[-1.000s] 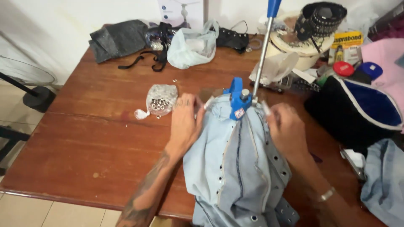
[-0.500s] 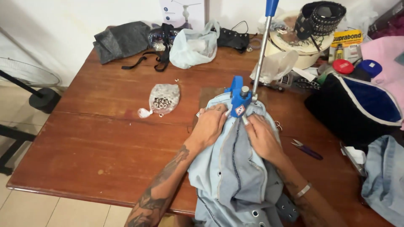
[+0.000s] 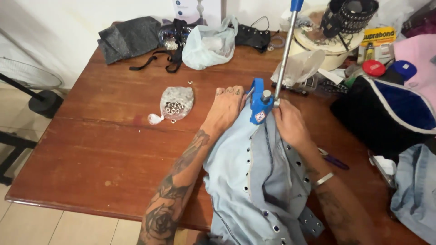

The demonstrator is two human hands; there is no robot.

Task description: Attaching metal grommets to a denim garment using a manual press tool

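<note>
Pale blue denim garment (image 3: 254,181) dotted with dark eyelets under both hands, bright blue press (image 3: 260,102) between them, reddish-brown table (image 3: 100,149) alongside

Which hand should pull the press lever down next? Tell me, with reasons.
Probably the right hand: it sits at the base of the lever on the blue press. The left hand lies flat on the denim garment, holding it down.

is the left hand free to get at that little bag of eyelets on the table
Probably yes: the left hand lies flat on the denim garment, holding nothing, and only bare wooden table separates it from the bag of eyelets.
</note>
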